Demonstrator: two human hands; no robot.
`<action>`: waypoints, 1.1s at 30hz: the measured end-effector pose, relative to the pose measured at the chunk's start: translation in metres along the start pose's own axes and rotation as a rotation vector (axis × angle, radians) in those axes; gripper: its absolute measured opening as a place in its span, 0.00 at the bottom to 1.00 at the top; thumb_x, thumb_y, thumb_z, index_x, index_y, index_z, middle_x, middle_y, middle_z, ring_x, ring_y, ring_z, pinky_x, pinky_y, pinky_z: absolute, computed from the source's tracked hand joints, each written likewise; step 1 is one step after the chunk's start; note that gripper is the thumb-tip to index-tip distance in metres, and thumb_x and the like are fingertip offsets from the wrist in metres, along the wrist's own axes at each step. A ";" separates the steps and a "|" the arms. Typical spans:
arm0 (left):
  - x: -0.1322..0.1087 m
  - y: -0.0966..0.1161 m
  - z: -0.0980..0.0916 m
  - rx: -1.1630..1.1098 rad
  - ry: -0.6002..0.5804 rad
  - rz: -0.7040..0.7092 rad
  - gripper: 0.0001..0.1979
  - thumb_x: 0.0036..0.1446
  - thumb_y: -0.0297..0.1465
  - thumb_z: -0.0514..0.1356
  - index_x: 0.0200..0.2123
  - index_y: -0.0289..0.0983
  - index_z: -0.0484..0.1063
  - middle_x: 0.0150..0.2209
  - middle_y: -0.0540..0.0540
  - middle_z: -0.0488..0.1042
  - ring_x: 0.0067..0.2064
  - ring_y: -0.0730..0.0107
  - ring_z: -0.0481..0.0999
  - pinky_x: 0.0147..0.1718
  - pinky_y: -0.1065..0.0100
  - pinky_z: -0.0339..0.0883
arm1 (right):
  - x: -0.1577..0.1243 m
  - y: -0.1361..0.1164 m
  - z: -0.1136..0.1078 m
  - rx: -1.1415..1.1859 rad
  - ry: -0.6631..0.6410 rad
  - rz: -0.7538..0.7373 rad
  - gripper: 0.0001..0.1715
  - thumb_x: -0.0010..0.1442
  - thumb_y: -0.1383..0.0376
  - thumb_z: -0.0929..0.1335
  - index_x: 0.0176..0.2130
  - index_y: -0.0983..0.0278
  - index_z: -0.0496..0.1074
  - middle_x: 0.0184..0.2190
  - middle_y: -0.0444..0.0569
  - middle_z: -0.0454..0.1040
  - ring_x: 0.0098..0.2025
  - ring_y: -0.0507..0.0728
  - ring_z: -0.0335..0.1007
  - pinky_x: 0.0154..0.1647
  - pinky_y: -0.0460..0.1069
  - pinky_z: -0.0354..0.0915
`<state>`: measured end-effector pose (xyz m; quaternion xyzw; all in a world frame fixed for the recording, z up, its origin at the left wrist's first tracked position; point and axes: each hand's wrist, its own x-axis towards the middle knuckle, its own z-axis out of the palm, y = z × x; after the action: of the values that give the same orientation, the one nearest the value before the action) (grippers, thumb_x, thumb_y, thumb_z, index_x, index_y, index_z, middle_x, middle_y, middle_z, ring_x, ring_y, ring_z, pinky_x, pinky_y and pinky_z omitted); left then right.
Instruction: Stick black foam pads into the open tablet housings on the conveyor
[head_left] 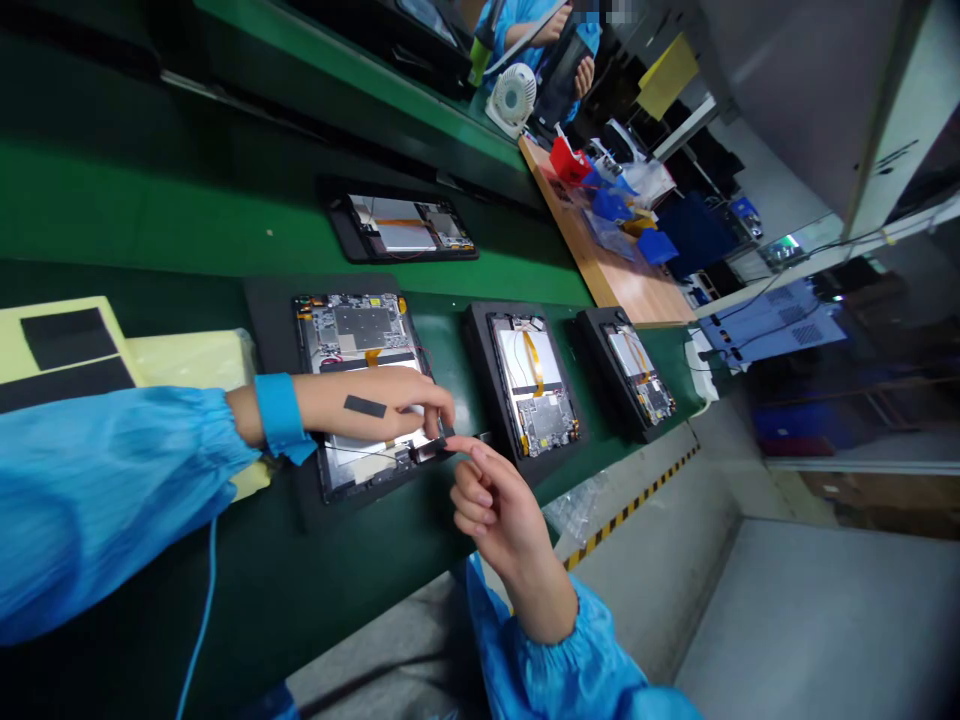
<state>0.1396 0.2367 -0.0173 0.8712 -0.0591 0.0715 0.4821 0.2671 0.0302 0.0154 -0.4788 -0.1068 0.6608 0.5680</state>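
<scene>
An opened tablet (352,340) with bare circuit boards lies in a black tray on the green bench in front of me. My left hand (375,403) rests over its lower half, fingers curled and pressing down near the bottom right corner, with a black strip stuck on the back of the hand. My right hand (491,495) comes up from below, fingers curled, thumb and forefinger pinching a small dark piece (429,450) at that same corner. Both arms wear blue sleeves, and a blue wrist strap (281,415) with a cord sits on the left wrist.
Two more opened tablets (536,385) (637,370) lie in trays to the right, another (409,228) on the green belt behind. Yellow sheets with black strips (67,340) lie at left. A wooden table (637,290) with coloured bins, a white fan (512,98) and another person's hands lie beyond.
</scene>
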 end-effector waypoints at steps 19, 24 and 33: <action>-0.002 0.007 -0.001 -0.064 -0.005 -0.144 0.10 0.61 0.31 0.61 0.46 0.39 0.73 0.42 0.47 0.83 0.45 0.61 0.80 0.43 0.65 0.66 | 0.010 0.014 -0.024 0.083 -0.052 0.093 0.19 0.65 0.56 0.74 0.53 0.61 0.76 0.15 0.30 0.55 0.16 0.45 0.32 0.16 0.41 0.36; -0.003 0.004 0.000 -0.043 -0.023 -0.122 0.10 0.65 0.32 0.61 0.49 0.39 0.73 0.45 0.46 0.82 0.47 0.59 0.78 0.45 0.64 0.65 | 0.010 0.013 -0.024 0.101 -0.052 0.108 0.19 0.64 0.56 0.74 0.52 0.61 0.76 0.14 0.30 0.57 0.16 0.45 0.32 0.16 0.41 0.37; -0.003 0.005 0.004 0.013 -0.018 -0.114 0.08 0.69 0.33 0.59 0.50 0.41 0.73 0.46 0.46 0.81 0.47 0.59 0.76 0.46 0.64 0.63 | 0.008 0.013 -0.023 0.089 -0.010 0.084 0.22 0.63 0.55 0.76 0.52 0.62 0.77 0.14 0.30 0.57 0.16 0.45 0.33 0.16 0.41 0.36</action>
<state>0.1360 0.2305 -0.0158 0.8770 -0.0133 0.0365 0.4790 0.2764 0.0235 -0.0097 -0.4540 -0.0598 0.6905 0.5600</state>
